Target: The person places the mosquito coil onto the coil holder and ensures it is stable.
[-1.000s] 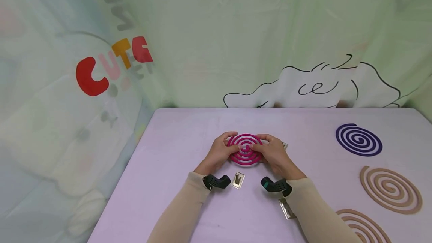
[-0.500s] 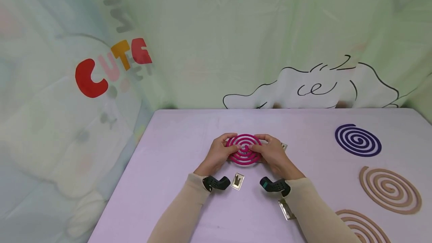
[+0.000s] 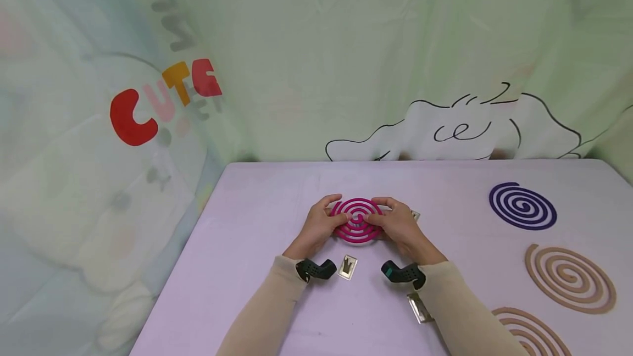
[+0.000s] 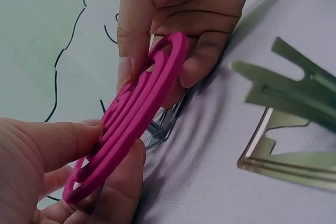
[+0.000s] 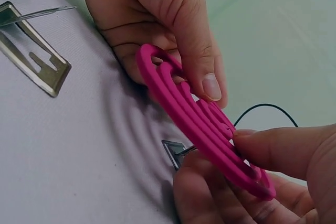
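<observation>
Both hands hold a pink mosquito coil (image 3: 360, 217) above the table, tilted toward the head camera. My left hand (image 3: 316, 225) pinches its left side, thumb on the front near the centre and fingers curled at the edge and behind. On the other side my right hand (image 3: 401, 228) grips it the same way, its thumb also near the centre. In the left wrist view the coil (image 4: 137, 116) appears nearly edge-on, its rings slightly spread. Small metal coil stands lie close by: one stand (image 3: 348, 267) below the hands, another stand (image 3: 419, 308) beside the right forearm.
A third metal stand (image 3: 416, 215) is partly hidden behind the right hand. At the right of the table (image 3: 237, 268) lie a dark purple coil (image 3: 527, 206), a tan coil (image 3: 568, 274) and a second tan coil (image 3: 536, 334), cut off by the frame. A printed curtain (image 3: 296, 70) hangs behind.
The head view shifts slightly. Both hands keep the same grip on the pink mosquito coil, with hardly any movement.
</observation>
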`<state>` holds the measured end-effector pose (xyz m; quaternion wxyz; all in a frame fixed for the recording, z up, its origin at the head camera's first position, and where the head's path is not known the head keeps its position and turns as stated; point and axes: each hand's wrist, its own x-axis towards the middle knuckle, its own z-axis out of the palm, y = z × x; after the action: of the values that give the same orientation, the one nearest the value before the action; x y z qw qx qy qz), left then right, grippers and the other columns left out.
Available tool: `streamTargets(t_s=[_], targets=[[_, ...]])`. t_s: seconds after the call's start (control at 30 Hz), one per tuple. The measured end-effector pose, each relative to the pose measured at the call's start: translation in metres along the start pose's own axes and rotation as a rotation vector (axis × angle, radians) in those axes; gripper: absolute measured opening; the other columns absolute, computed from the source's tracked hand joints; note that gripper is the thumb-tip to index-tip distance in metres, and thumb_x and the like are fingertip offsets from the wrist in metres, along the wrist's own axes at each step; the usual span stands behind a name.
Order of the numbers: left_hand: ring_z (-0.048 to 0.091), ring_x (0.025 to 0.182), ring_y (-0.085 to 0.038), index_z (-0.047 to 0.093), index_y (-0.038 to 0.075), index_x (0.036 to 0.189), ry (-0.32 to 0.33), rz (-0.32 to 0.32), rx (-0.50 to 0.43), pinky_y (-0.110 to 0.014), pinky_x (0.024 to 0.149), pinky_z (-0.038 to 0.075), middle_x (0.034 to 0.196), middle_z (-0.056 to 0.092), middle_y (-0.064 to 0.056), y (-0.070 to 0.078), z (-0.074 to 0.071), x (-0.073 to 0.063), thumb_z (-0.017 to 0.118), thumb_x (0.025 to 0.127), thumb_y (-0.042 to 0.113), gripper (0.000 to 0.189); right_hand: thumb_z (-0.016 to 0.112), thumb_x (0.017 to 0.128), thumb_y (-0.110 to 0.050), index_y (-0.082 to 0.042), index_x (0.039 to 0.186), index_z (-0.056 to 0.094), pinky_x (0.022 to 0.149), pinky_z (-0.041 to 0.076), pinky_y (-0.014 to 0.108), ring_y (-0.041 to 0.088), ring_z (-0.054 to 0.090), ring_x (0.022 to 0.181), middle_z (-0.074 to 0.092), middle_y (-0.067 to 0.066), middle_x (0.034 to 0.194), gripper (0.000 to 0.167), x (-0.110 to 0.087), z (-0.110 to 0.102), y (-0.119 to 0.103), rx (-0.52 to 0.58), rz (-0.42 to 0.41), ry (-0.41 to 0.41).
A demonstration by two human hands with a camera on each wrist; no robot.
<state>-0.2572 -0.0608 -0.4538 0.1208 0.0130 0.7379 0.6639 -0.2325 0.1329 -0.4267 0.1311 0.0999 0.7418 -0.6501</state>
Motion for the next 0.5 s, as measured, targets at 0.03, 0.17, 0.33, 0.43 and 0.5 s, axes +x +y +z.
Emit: streamTargets(t_s=[0.03,0.17,0.33,0.43,0.5], targets=[[0.068,0.079,-0.013,0.054,0.009,0.148,0.003,-0.003,0.008,-0.022,0.067,0.056,0.098,0.072,-0.011,0.000,0.000,0.000,0.078,0.093,0.009,0.060,0.071,0.099,-0.013,-0.004,0.152,0.045,0.076,0.063,0.031,0.019,0.072,0.089,0.065,0.026,0.132,0.059,-0.001,0.000,0.000,-0.008,0.001,0.001],[0.062,0.076,-0.013,0.052,0.006,0.148,0.035,0.021,0.055,-0.022,0.065,0.053,0.093,0.066,-0.008,0.000,-0.001,-0.001,0.080,0.093,0.013,0.062,0.072,0.099,-0.013,-0.003,0.153,0.044,0.074,0.063,0.031,0.020,0.070,0.088,0.065,0.023,0.122,0.062,-0.004,-0.001,-0.002,-0.033,-0.014,0.002],[0.060,0.079,-0.014,0.053,0.005,0.147,0.103,0.088,0.198,-0.024,0.065,0.055,0.100,0.062,-0.007,0.001,-0.002,-0.002,0.079,0.094,0.024,0.062,0.074,0.098,-0.018,-0.003,0.155,0.040,0.074,0.063,0.032,0.026,0.069,0.096,0.060,0.024,0.125,0.069,-0.006,-0.003,-0.004,-0.111,-0.061,0.014],[0.063,0.084,-0.016,0.055,0.006,0.145,0.129,0.103,0.247,-0.027,0.067,0.059,0.108,0.065,-0.010,0.002,-0.002,-0.002,0.078,0.094,0.029,0.061,0.075,0.097,-0.023,-0.004,0.156,0.040,0.078,0.063,0.032,0.031,0.067,0.104,0.057,0.026,0.132,0.072,-0.009,-0.005,-0.006,-0.199,-0.076,0.038],[0.064,0.084,-0.016,0.056,0.006,0.144,0.137,0.107,0.272,-0.027,0.067,0.060,0.111,0.066,-0.012,0.003,-0.002,-0.003,0.077,0.094,0.031,0.060,0.075,0.096,-0.025,-0.004,0.157,0.039,0.081,0.062,0.034,0.034,0.066,0.109,0.056,0.027,0.137,0.074,-0.012,-0.007,-0.008,-0.234,-0.085,0.041]])
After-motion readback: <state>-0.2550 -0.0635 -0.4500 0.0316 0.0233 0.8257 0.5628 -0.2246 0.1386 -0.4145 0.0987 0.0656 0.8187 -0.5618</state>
